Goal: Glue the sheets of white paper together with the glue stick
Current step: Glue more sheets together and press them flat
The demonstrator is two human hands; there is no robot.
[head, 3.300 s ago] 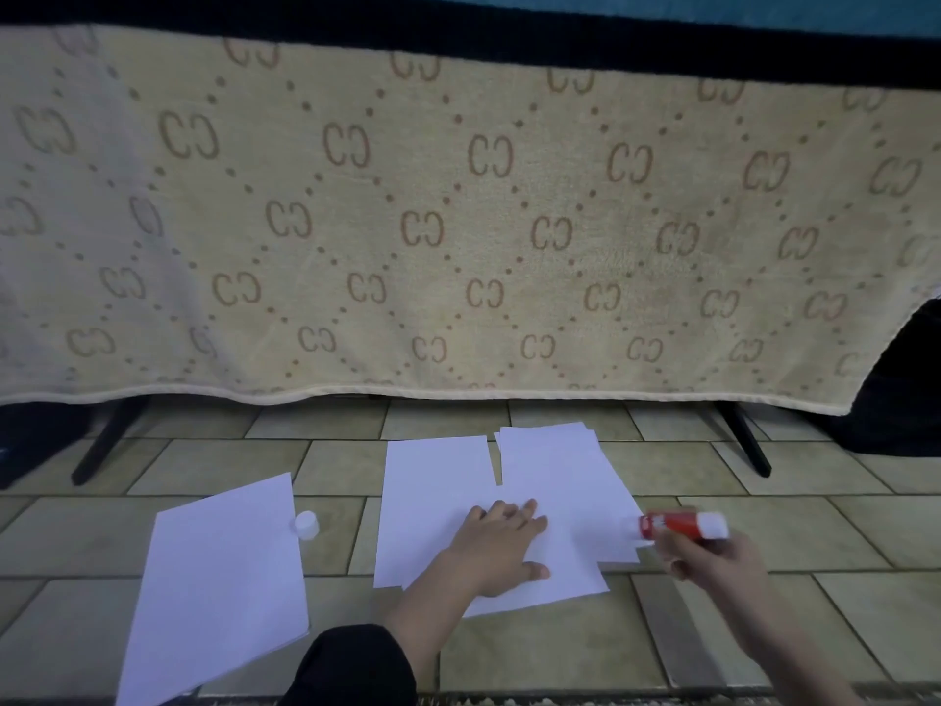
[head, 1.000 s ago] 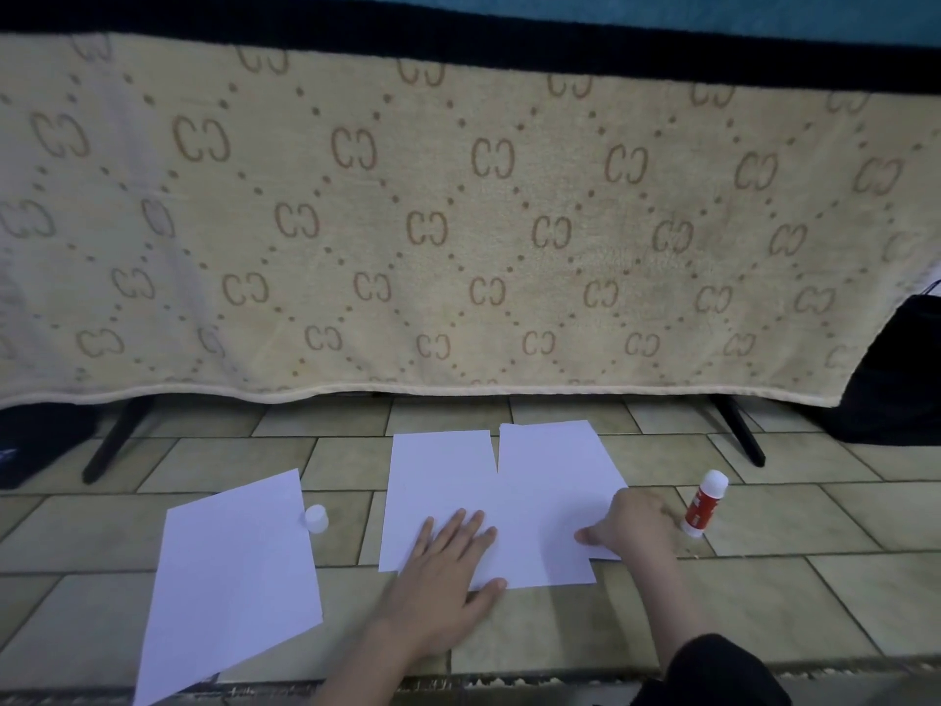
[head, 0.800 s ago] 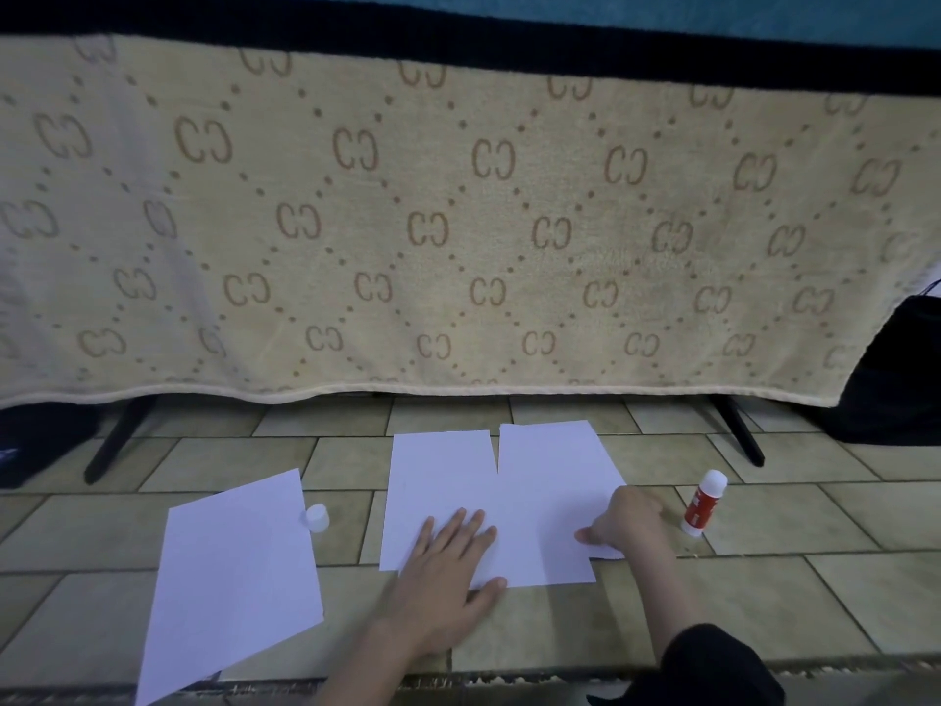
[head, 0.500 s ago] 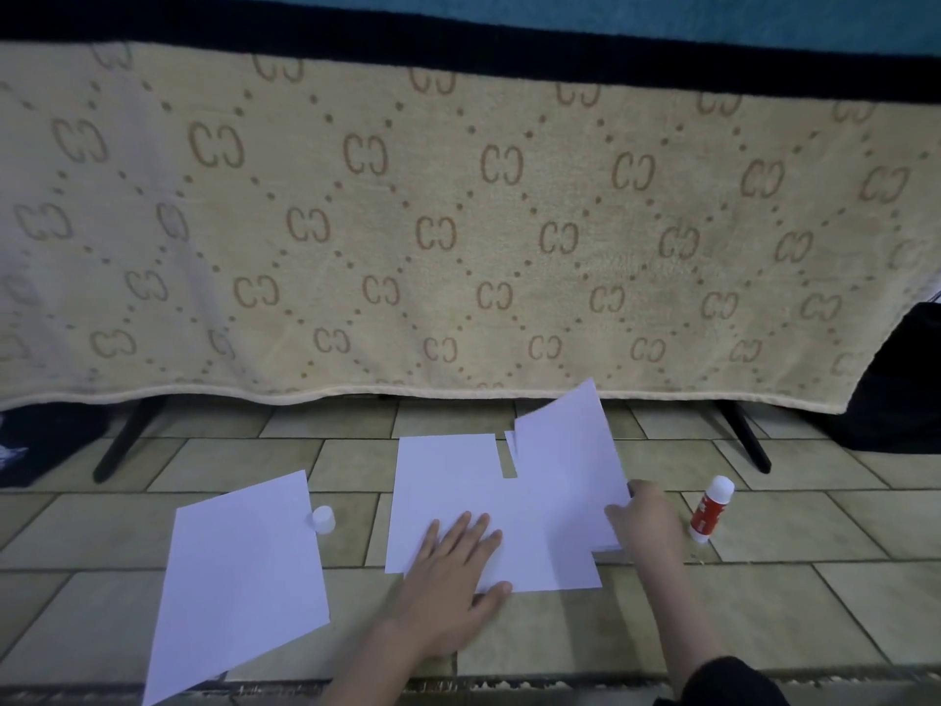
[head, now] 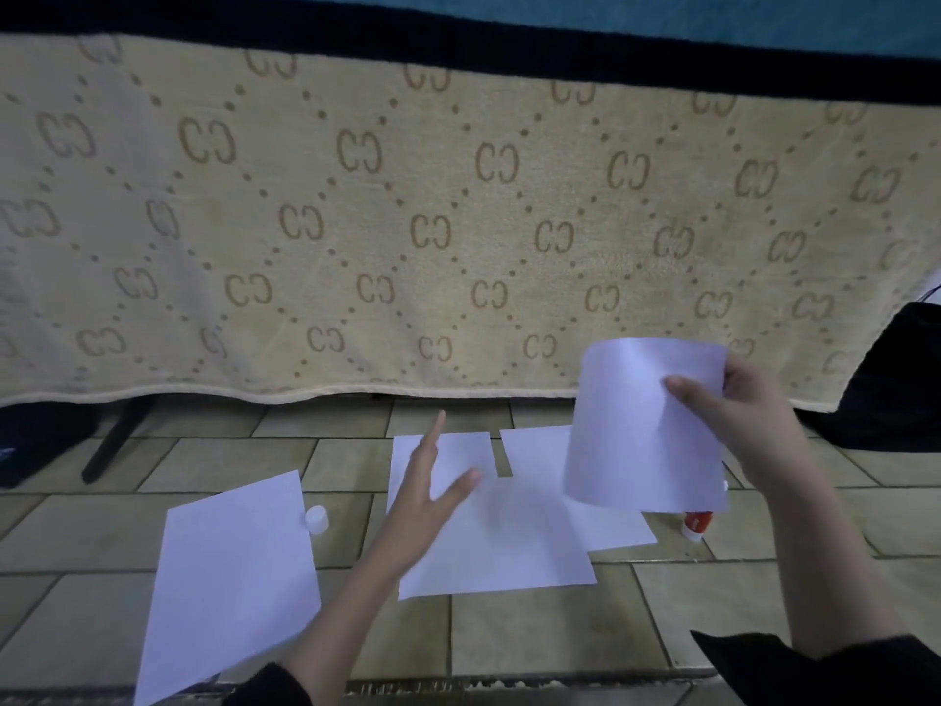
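Head view: I see the right hand (head: 748,415) pinching a curled white paper sheet (head: 644,425) by its edge, lifted clear of the tiled floor (head: 560,639). The left hand (head: 425,496) hovers with fingers spread, holding nothing, over overlapping white sheets (head: 499,542) lying flat. The red-and-white glue stick (head: 696,523) stands uncapped just beside them, its small white cap (head: 316,518) near a separate white sheet (head: 229,578). I judge gluing part done; lifted and loose sheets remain.
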